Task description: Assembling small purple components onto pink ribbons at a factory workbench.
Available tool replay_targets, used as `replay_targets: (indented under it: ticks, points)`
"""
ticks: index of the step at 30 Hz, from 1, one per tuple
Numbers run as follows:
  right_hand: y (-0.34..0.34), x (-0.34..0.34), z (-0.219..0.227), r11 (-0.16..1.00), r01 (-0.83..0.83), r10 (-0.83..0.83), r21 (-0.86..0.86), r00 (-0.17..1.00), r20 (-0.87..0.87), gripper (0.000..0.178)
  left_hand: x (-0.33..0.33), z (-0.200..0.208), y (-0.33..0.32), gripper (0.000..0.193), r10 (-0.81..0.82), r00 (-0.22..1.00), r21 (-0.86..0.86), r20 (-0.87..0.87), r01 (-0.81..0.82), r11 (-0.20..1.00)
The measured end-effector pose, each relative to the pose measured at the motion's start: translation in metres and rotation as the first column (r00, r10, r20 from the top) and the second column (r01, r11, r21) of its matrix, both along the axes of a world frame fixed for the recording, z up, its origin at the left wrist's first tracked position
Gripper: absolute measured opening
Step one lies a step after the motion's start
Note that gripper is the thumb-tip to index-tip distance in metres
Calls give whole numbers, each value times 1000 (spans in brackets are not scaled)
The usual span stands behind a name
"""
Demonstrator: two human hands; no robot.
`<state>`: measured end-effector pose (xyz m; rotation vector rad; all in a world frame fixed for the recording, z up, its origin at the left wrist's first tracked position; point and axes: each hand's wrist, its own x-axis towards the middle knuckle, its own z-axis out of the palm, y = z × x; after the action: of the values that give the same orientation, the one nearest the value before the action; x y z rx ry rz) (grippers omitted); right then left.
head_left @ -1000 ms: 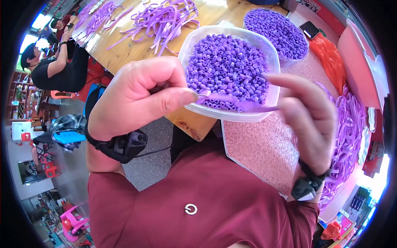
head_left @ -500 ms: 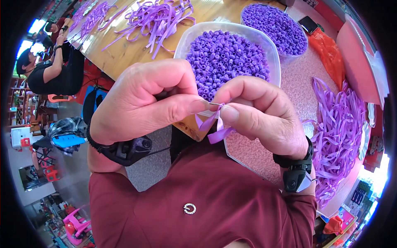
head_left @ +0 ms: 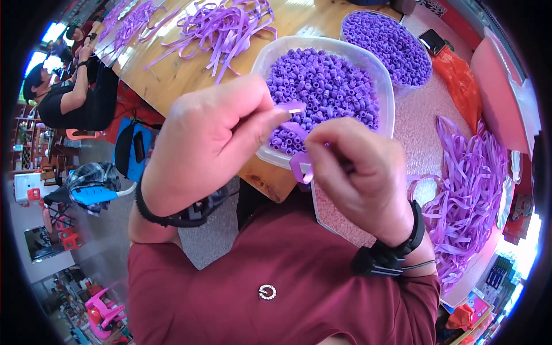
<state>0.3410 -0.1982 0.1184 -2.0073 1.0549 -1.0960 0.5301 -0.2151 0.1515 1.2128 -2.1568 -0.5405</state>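
Both hands are raised over the near edge of a clear plastic tub [head_left: 390, 115] full of purple beads [head_left: 322, 86]. Between thumb and forefinger, my left hand [head_left: 210, 135] pinches a purple ribbon, with a short pale, shiny piece showing at its fingertips. My right hand [head_left: 368, 175] is closed too, pinching a length of the purple ribbon [head_left: 299, 167] that loops down below its fingertips. Whether the two visible ribbon parts are one strip cannot be told, and the right fingertips are partly hidden.
Behind the first tub stands a second tub [head_left: 430, 72] of purple beads. Loose purple ribbons [head_left: 227, 29] lie on the wooden table [head_left: 164, 75], and a large heap of ribbons [head_left: 471, 195] sits at right. Near it are a phone [head_left: 431, 41] and an orange bag [head_left: 460, 83]. People sit at far left.
My hands have moved apart and turned; the thin metal piece between the fingertips no longer shows. The ribbon loop has shifted, and a ribbon part now shows at my left fingertips.
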Motion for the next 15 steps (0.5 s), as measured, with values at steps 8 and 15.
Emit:
replay_targets:
  ticks: [8, 15]
  points:
    - [0, -7, 13, 834, -332, 68, 440, 854, 515, 33, 1, 10, 8, 12, -81, 966, 229, -245, 139, 963]
    - [-5, -13, 16, 595, -568, 46, 569, 730, 682, 20, 1, -1, 8, 11, -116, 930, 314, -350, 233, 920]
